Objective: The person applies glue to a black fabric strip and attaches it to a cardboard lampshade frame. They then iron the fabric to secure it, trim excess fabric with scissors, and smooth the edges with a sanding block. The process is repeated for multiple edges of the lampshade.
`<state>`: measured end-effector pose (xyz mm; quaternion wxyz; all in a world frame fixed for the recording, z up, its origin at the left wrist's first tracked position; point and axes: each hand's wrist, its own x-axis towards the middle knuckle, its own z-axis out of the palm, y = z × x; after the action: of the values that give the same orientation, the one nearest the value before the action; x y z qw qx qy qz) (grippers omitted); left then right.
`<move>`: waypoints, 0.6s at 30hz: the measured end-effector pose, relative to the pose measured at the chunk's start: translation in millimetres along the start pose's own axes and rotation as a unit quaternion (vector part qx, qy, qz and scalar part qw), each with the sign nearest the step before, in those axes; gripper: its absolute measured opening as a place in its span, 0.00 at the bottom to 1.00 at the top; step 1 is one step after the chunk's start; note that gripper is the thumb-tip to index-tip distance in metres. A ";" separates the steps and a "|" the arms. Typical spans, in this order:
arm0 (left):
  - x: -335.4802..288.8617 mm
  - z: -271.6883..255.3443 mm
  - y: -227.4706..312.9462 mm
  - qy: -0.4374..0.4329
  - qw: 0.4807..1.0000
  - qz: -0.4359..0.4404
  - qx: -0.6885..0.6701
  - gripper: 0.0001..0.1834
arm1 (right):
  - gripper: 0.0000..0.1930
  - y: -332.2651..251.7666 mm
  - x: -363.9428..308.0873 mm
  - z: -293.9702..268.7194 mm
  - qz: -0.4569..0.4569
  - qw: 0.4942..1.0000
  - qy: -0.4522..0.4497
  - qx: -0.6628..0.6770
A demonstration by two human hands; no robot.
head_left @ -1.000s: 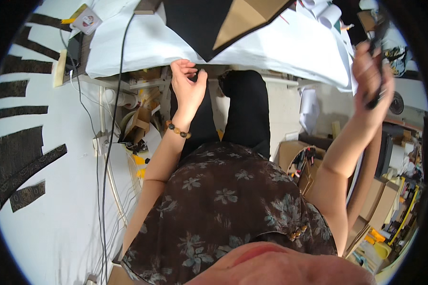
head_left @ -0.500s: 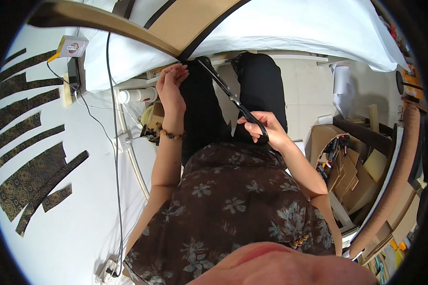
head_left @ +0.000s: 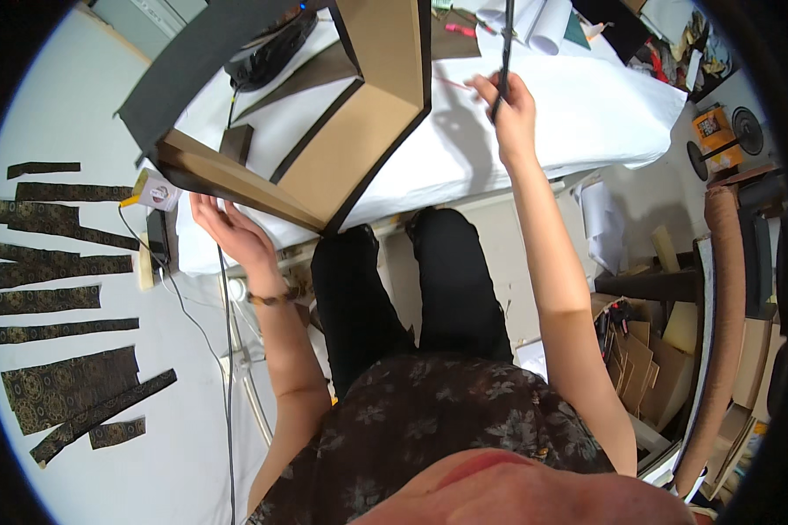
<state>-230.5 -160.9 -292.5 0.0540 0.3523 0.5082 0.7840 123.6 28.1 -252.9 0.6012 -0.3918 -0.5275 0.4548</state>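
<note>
A large open frame of tan cardboard (head_left: 328, 144) with black edging stands tilted over the white-covered table. Below its lower left side is my left hand (head_left: 234, 234), palm up and open, fingers stretched toward the frame's edge. It holds nothing, and whether the fingertips touch the cardboard I cannot tell. Raised over the table to the right of the frame, my right hand (head_left: 512, 109) is closed round a pair of long dark scissors (head_left: 506, 52). Their blades point away from me and run out of the picture at the top.
Dark patterned fabric strips (head_left: 66, 297) lie on the white surface at left, beside a small box (head_left: 156, 190) and a black cable (head_left: 226, 350). A black bag (head_left: 271, 52) shows through the frame. At right are cardboard scraps (head_left: 643, 367), a brown roll (head_left: 722, 306) and a dumbbell (head_left: 725, 144).
My right hand has lifted the scissors from above my lap to over the table. My left hand has moved left along the frame, and the view has shifted to show more of the table.
</note>
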 end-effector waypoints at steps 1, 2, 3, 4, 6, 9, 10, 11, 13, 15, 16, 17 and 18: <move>18.3 -8.3 -12.0 -0.048 0.998 -0.025 -0.031 0.26 | 0.16 -1.6 18.3 13.5 -0.022 0.999 -0.009 0.021; 36.5 -15.6 -24.1 -0.096 0.992 -0.052 -0.060 0.26 | 0.18 -5.2 31.5 27.0 -0.039 0.997 -0.018 0.061; 48.9 -7.8 -18.5 -0.115 0.971 -0.128 -0.163 0.26 | 0.20 -7.9 41.6 36.9 -0.055 0.993 -0.026 0.098; 58.5 -1.4 -13.6 -0.135 0.933 -0.202 -0.264 0.27 | 0.21 -11.3 50.3 42.4 -0.068 0.993 -0.039 0.093; 69.4 -6.2 -21.7 -0.252 0.916 -0.216 -0.227 0.29 | 0.23 -18.4 57.1 53.7 -0.067 0.991 -0.067 0.092; 89.0 -13.2 -41.6 -0.375 0.877 -0.242 -0.179 0.25 | 0.27 -6.3 64.2 71.8 -0.072 0.994 -0.044 0.065; 99.6 -22.7 -53.0 -0.407 0.866 -0.240 -0.167 0.25 | 0.29 -3.8 61.6 76.5 -0.065 0.997 -0.025 0.025; 101.9 -18.0 -52.9 -0.441 0.849 -0.241 -0.160 0.25 | 0.29 -1.9 58.5 77.2 -0.040 0.999 -0.016 0.006; 101.8 -10.0 -51.4 -0.442 0.856 -0.208 -0.168 0.10 | 0.27 4.2 62.3 78.9 -0.043 0.999 0.010 -0.029; 100.9 -13.0 -49.3 -0.462 0.860 -0.151 -0.158 0.11 | 0.25 2.5 60.9 82.5 -0.067 0.997 0.021 0.025; 101.0 -14.8 -47.4 -0.461 0.866 -0.145 -0.129 0.11 | 0.24 1.3 60.1 84.3 -0.078 0.995 0.026 0.053; 103.6 -14.1 -38.1 -0.467 0.867 -0.138 -0.108 0.10 | 0.22 1.7 63.4 81.2 -0.095 0.993 0.030 0.061; 104.6 -10.4 -26.7 -0.474 0.866 -0.131 -0.090 0.11 | 0.22 4.0 67.0 74.3 -0.107 0.992 0.038 0.057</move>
<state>-322.2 -109.7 -265.2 0.4219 0.6054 0.3902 0.5506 51.4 93.0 -228.0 0.6874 -0.3150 -0.5163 0.4022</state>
